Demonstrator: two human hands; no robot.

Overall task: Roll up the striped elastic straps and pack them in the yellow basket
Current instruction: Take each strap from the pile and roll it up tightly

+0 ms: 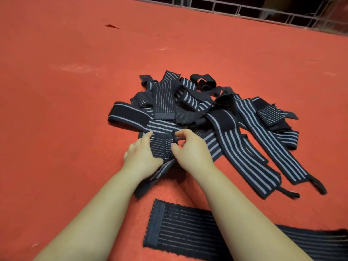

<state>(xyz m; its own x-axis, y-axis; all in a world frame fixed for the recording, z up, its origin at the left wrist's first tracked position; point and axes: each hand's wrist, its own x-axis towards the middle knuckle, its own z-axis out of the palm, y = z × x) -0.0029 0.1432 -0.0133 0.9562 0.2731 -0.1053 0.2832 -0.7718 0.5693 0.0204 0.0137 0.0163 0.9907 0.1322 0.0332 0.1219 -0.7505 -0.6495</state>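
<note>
Fingers of both hands are curled onto the same striped strap, so the left hand grips its left side and the right hand pinches the bunched fold in the middle. That strap sits at the near edge of the strap pile, roughly mid-way across the red cloth surface. Another wide strap lies flat near the front edge, under the right forearm. Wire grid runs along the far edge.
</note>
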